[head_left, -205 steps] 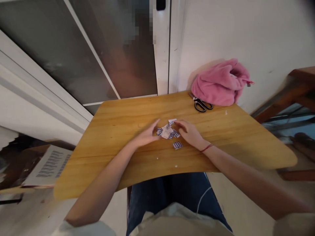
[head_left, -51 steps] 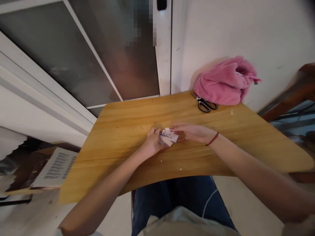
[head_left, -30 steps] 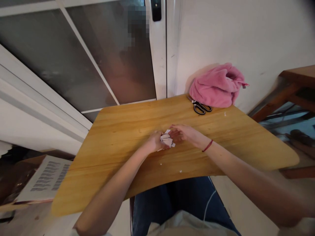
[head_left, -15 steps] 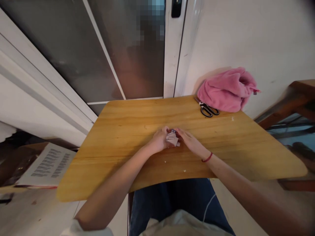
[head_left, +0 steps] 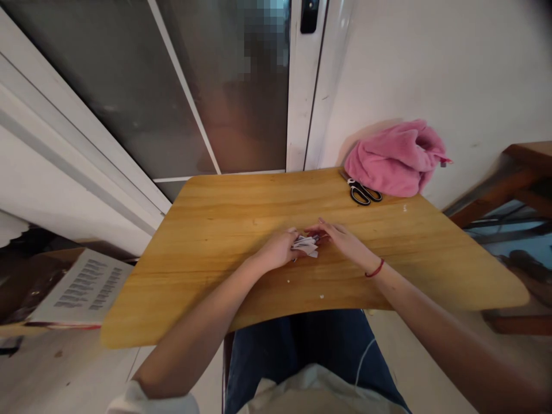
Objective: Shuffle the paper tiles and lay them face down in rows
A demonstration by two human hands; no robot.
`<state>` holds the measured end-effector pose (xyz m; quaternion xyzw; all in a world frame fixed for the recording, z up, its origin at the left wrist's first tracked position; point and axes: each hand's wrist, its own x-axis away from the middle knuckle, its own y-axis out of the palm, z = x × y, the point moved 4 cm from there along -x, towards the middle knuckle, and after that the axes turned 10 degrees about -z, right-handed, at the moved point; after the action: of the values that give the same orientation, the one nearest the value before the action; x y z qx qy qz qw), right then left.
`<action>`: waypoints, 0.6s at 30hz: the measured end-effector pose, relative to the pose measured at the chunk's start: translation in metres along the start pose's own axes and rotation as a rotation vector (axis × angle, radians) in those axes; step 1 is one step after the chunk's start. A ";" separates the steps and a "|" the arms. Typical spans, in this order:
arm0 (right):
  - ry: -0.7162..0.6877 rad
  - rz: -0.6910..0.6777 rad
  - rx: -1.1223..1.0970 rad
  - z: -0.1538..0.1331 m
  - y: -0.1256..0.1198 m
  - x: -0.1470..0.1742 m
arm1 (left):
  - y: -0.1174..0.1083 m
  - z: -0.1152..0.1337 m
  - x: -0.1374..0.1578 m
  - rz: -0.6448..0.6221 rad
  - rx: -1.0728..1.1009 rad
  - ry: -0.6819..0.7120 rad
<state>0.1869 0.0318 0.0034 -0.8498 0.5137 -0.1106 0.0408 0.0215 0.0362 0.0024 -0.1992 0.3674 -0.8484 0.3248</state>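
A small bunch of white paper pieces [head_left: 307, 246], fanned and uneven, is gripped by my left hand [head_left: 280, 247] above the middle of the wooden table [head_left: 215, 224]. Some edges look dark or printed, too small to read. My left fingers are closed around the bunch's left end. Just to its right is my right hand [head_left: 340, 238], its fingers stretched out and apart. The right fingertips are close to the papers' right edge; whether they touch it, I cannot tell.
Black-handled scissors [head_left: 362, 192] lie at the table's back right, beside a pink plush cloth bundle [head_left: 394, 161]. Tiny white scraps [head_left: 321, 296] dot the near part. A cardboard box [head_left: 81, 293] with printed text stands at left. A glazed door [head_left: 241, 126] rises behind the table.
My right hand has drawn slightly right, away from the papers, with its fingers more spread. The papers in my left hand have shifted and lie flatter, pointing more to the right.
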 end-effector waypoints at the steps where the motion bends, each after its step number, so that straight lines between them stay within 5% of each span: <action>1: 0.010 0.005 0.010 0.000 0.001 0.002 | 0.000 0.001 0.000 -0.008 0.014 0.024; 8: -0.046 -0.100 0.061 0.003 0.022 0.007 | 0.003 0.000 -0.003 0.061 0.090 0.066; 18: -0.039 -0.054 0.328 -0.010 0.025 -0.029 | -0.002 0.004 -0.002 0.124 0.393 0.061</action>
<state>0.1506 0.0460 0.0040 -0.8472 0.4648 -0.1777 0.1860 0.0243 0.0368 0.0059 -0.0833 0.2162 -0.8878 0.3977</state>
